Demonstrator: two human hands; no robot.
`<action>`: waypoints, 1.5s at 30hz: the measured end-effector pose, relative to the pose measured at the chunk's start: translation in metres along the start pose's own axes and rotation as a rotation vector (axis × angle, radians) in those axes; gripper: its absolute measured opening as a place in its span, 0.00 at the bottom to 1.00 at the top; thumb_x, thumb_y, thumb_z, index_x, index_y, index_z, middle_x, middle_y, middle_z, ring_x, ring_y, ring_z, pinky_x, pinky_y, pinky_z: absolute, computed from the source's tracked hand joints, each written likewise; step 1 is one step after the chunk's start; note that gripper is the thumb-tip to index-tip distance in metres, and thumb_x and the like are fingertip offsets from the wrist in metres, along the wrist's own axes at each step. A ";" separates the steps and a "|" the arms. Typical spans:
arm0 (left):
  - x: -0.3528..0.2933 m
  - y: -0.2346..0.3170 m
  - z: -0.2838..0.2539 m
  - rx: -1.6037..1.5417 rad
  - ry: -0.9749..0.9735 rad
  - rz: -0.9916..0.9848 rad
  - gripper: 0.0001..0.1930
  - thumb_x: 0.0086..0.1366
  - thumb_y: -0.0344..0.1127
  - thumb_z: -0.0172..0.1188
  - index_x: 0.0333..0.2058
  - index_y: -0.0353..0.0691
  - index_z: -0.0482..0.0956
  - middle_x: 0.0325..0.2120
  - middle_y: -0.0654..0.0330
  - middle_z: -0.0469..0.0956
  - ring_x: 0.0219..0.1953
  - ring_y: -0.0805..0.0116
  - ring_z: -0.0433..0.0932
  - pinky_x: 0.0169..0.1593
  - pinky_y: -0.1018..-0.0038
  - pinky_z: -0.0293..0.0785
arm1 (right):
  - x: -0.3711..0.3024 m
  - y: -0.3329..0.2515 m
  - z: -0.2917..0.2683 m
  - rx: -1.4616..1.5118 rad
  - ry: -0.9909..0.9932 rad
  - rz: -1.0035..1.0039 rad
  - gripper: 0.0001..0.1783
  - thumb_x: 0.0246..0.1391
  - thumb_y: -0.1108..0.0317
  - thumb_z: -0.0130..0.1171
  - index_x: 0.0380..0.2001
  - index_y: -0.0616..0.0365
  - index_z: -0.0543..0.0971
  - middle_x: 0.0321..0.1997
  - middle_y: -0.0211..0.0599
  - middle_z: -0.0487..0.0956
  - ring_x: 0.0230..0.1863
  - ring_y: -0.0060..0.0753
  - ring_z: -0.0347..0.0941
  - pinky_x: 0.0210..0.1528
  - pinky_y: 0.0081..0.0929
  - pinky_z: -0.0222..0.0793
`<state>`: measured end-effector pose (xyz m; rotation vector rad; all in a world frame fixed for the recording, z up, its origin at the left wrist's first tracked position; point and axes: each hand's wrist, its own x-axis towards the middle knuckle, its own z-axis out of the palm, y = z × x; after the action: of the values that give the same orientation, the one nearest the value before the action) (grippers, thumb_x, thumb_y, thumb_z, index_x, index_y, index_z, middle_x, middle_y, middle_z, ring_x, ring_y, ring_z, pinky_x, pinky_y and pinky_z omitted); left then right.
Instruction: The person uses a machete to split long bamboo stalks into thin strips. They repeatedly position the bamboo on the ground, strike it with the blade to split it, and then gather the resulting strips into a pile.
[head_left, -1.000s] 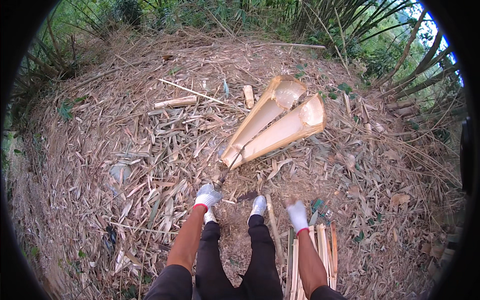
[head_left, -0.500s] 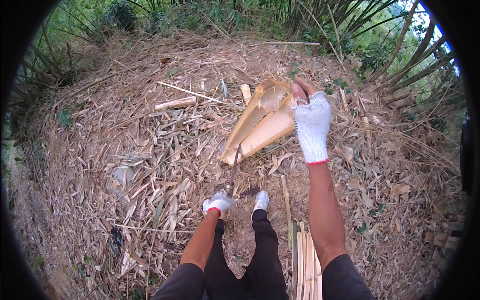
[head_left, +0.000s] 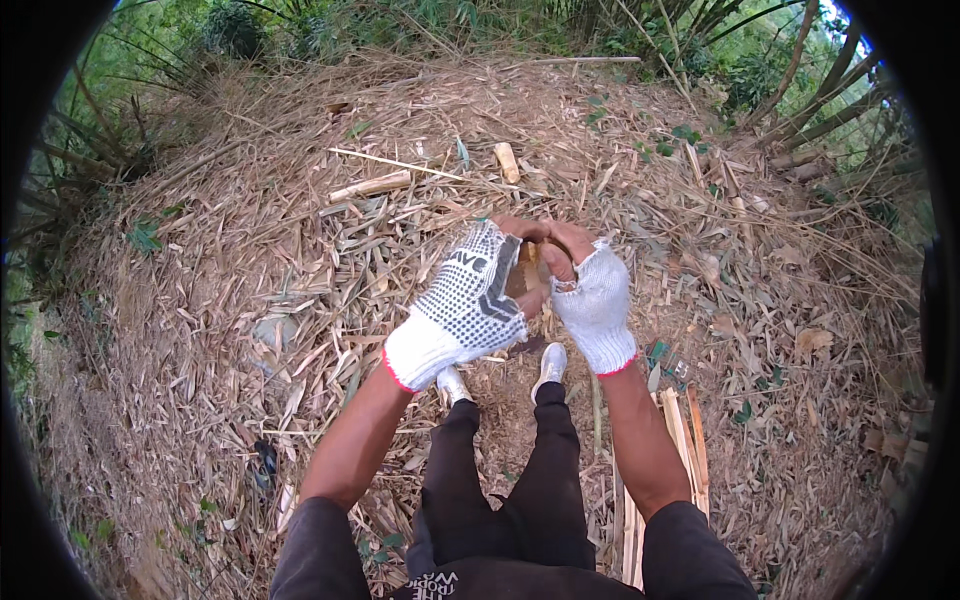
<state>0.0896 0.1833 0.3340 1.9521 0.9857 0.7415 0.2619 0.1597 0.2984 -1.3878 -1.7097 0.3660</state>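
Note:
My left hand (head_left: 465, 295), in a white glove with dark dots and bare fingertips, is closed around one side of a yellowish bamboo piece (head_left: 534, 254). On its other side my right hand (head_left: 595, 290), in a similar white glove with a red-edged cuff, curls its fingers around it. Both hands are close together above my feet. The bamboo is seen nearly end-on, so most of its length is hidden by the hands. The knife-like tool from the earlier frame does not show.
Split bamboo strips (head_left: 684, 440) lie beside my right forearm. A short cut piece (head_left: 507, 162), a longer bamboo length (head_left: 370, 187) and a thin stick (head_left: 395, 163) rest farther off on dry leaves. Bamboo clumps (head_left: 835, 90) stand at the back right. My pale shoe (head_left: 551, 362) is below the hands.
My left hand has left the tool handle and risen to the bamboo. My right hand has come down and inward. The split bamboo has swung from lying broadside to nearly end-on.

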 end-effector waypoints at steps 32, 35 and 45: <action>-0.176 -0.040 0.022 -0.190 -0.278 -0.058 0.23 0.48 0.33 0.64 0.45 0.39 0.71 0.47 0.48 0.72 0.53 0.47 0.71 0.61 0.53 0.64 | -0.080 0.187 -0.163 -0.727 0.456 0.712 0.29 0.66 0.48 0.45 0.34 0.69 0.78 0.35 0.55 0.81 0.36 0.51 0.76 0.42 0.39 0.68; -0.204 -0.062 -0.049 -0.327 -0.180 -0.082 0.16 0.52 0.28 0.57 0.42 0.41 0.76 0.44 0.53 0.76 0.51 0.53 0.75 0.61 0.57 0.66 | -0.096 0.196 -0.156 -0.564 0.417 0.631 0.30 0.65 0.47 0.48 0.38 0.70 0.78 0.40 0.59 0.81 0.41 0.50 0.76 0.48 0.37 0.67; -0.296 -0.185 -0.186 -0.213 0.579 -0.817 0.17 0.65 0.32 0.59 0.52 0.39 0.74 0.47 0.57 0.77 0.49 0.66 0.76 0.51 0.69 0.74 | -0.127 0.224 -0.184 -0.262 0.087 1.039 0.31 0.46 0.48 0.68 0.38 0.70 0.79 0.32 0.42 0.80 0.31 0.37 0.76 0.28 0.37 0.71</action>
<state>-0.2756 0.0759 0.2282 0.9921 1.8019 0.8752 0.5458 0.0676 0.1923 -2.3831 -0.8514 0.6346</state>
